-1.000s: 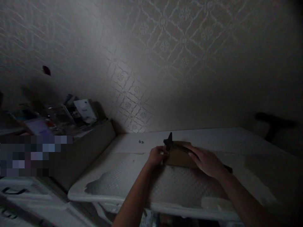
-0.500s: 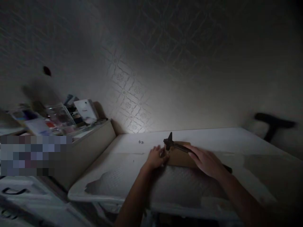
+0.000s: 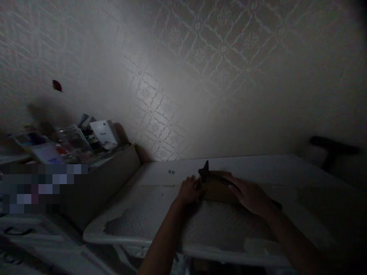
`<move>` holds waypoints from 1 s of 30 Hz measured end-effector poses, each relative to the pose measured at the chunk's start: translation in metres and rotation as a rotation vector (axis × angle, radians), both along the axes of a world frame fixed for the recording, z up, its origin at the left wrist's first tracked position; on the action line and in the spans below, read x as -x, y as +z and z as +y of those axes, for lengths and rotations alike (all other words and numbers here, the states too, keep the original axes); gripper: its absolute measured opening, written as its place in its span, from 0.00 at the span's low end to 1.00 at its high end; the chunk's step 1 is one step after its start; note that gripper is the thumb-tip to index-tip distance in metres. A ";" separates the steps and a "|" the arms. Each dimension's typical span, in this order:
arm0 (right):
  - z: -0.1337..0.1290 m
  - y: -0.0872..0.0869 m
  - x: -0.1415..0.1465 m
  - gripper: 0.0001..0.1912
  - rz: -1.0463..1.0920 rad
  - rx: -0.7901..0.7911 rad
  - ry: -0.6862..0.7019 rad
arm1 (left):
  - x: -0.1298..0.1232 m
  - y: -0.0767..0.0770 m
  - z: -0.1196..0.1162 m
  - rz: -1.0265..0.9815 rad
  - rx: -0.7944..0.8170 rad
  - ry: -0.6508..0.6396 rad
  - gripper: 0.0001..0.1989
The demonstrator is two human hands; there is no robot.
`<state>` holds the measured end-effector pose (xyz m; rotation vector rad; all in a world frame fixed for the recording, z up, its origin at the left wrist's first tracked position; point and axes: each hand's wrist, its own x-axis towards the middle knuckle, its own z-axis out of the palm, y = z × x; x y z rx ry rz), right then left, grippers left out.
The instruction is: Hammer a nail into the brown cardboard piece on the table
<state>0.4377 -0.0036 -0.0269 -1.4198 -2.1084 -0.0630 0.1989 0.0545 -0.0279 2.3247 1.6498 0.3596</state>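
Steadying a brown board (image 3: 219,191) on the surface (image 3: 258,168): right hand (image 3: 249,194) flat and spread atop it, left hand (image 3: 189,190) pinching near the dark star-shaped knob (image 3: 204,172); likely calls for a firm twist.

The scene is very dim and grainy; a soft patch of light falls on the patterned wall (image 3: 172,95) and fades toward dark corners; the desk (image 3: 258,168) shows pale grey; straight lines bow at the edges; the shelf clutter (image 3: 71,137) at left is blurred.
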 end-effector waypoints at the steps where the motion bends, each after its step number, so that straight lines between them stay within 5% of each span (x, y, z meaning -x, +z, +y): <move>1: 0.000 0.000 0.000 0.21 0.004 0.000 0.002 | 0.000 0.000 0.000 0.000 -0.003 -0.002 0.29; 30: 0.000 -0.001 0.000 0.20 -0.010 0.013 -0.013 | 0.000 0.001 -0.001 -0.029 -0.025 -0.015 0.28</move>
